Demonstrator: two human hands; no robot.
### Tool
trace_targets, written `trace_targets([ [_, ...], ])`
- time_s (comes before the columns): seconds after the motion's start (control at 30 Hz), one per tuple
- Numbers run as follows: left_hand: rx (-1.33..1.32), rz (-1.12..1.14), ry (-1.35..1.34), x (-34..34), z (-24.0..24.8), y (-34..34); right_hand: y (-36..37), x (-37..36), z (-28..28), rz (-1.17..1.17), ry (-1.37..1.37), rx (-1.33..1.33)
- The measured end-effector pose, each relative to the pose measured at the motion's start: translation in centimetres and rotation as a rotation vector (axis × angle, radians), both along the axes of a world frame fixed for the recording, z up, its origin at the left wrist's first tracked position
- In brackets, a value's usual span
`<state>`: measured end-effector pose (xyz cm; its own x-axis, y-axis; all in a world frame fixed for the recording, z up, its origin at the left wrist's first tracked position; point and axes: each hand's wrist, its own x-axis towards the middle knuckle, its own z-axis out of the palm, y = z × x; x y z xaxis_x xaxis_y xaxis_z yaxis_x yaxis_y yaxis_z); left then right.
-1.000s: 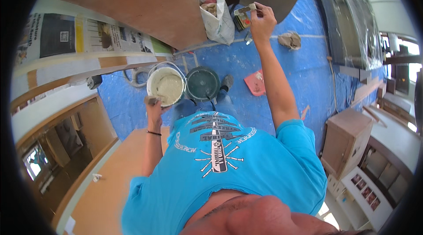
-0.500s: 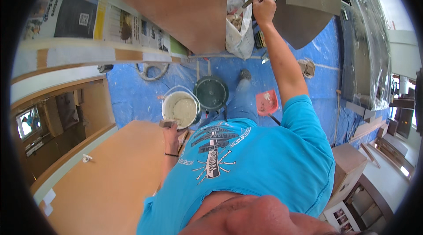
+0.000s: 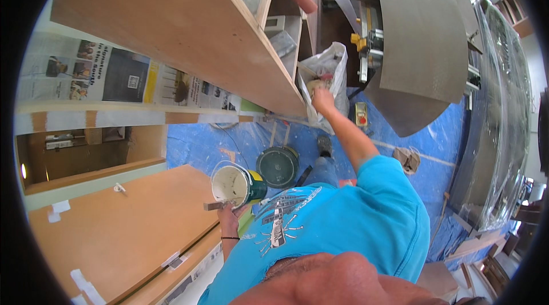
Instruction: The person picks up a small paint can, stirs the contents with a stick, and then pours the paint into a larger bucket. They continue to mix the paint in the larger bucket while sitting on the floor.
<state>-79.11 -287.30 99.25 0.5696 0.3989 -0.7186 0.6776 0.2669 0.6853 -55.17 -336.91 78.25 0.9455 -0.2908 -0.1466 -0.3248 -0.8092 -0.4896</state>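
Note:
My left hand (image 3: 230, 213) is closed on a small grey-brown block (image 3: 213, 206), beside the near rim of a bucket (image 3: 256, 186). The bucket has a white, smeared inside and a wire handle. My right arm stretches forward, and my right hand (image 3: 322, 99) is at the mouth of a white plastic bag (image 3: 340, 73) with scraps in it. The fingers of that hand curl in, but what they hold is too small and blurred to name. A dark green round tub (image 3: 278, 166) stands on the floor right of the bucket.
An open-fronted wooden cabinet (image 3: 189, 25) reaches to the bag's left side. Large brown panels (image 3: 423, 36) and a yellow-black tool (image 3: 366, 45) are right of the bag. Blue sheeting (image 3: 189, 145) covers the floor. An orange-brown panel (image 3: 131, 230) lies at left.
My right hand has gone from above the bag's right edge, where it held a thin-bladed scraper, down to the bag's mouth. My left hand still holds the block by the bucket. The view has shifted.

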Motion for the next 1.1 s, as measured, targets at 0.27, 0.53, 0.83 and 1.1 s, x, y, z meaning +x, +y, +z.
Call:
trace_targets([
  [0.27, -0.087, -0.17, -0.132, -2.3, -1.4, -4.4, 2.4, -13.3, 1.6, -0.006, 0.107, 0.278],
  [0.53, -0.132, -0.123, -0.176, -3.1, -7.1, -3.9, -0.6, -26.1, 0.0, 0.004, 0.413, 0.155],
  [0.83, -0.174, 0.141, -0.112, -4.9, -21.0, -1.6, -7.4, -40.4, -0.8, -0.017, 0.48, 0.2],
  [1.1, -0.145, 0.296, -0.045, -1.9, -36.0, -3.0, -7.0, -51.2, 8.8, -0.36, 0.707, 0.468],
])
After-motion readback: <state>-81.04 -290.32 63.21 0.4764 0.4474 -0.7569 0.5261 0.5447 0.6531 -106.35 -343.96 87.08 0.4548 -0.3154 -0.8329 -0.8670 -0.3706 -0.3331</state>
